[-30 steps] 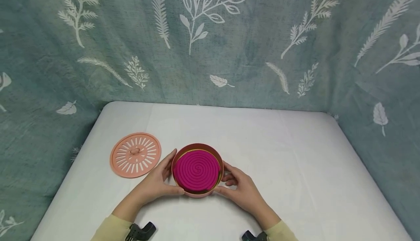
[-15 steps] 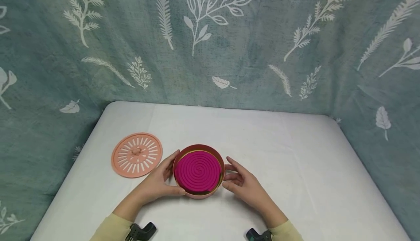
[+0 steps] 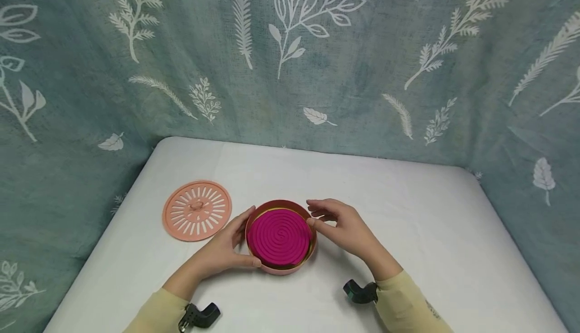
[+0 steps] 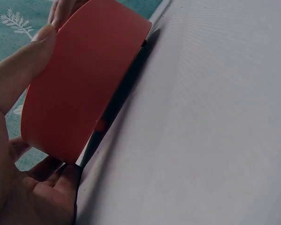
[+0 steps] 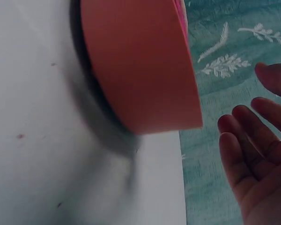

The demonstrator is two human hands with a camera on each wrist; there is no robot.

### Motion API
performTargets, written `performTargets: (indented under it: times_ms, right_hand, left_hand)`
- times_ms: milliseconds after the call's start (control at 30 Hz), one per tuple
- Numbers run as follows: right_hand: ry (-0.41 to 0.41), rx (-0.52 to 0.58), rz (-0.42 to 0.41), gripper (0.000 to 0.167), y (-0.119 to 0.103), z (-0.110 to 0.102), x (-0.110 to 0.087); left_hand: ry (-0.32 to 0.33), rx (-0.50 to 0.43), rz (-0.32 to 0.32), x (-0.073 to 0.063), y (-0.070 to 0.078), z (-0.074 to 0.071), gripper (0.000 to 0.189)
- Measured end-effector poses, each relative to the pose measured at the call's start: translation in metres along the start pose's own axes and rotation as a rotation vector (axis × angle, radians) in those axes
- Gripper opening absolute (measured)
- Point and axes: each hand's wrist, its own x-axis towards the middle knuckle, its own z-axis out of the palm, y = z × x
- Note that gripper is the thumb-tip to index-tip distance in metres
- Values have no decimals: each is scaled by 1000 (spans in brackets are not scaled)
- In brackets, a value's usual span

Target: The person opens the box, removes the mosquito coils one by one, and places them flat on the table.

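A round salmon-pink mosquito coil holder (image 3: 282, 271) stands on the table with a magenta spiral coil (image 3: 280, 237) inside its gold-edged opening. My left hand (image 3: 219, 256) grips the holder's left side, thumb at the front rim and fingers round the back left. In the left wrist view, the thumb (image 4: 44, 42) lies at the rim and other fingers are down by the base, where a small red foot shows. Over the right rim hovers my right hand (image 3: 346, 229), its fingers loosely bent; the right wrist view shows this hand (image 5: 264, 159) apart from the holder's wall.
The slotted salmon-pink lid (image 3: 196, 206), with a small loop handle in its middle, lies flat to the left of the holder. A white cloth covers the table (image 3: 408, 242). A green leaf-patterned curtain (image 3: 254, 106) hangs behind and along the sides.
My right hand has let go of the holder's right side and risen up and back, over the right rim. The left hand keeps its grip. The head view has shifted slightly.
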Motion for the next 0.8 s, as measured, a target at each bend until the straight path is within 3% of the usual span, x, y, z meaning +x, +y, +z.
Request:
performTargets:
  times_ms: [233,400,800]
  right_hand:
    - [-115,-216,-77,44,-14,16,23]
    - [-168,-342,-75,42,-21,26,30]
    - [-191,-446,-45,31,-29,35,36]
  left_hand:
    - [14,33,-16,-1,-1,0,123]
    - [13,62,-45,-1,0,1,123]
    - [16,71,-47,0,0,1,123]
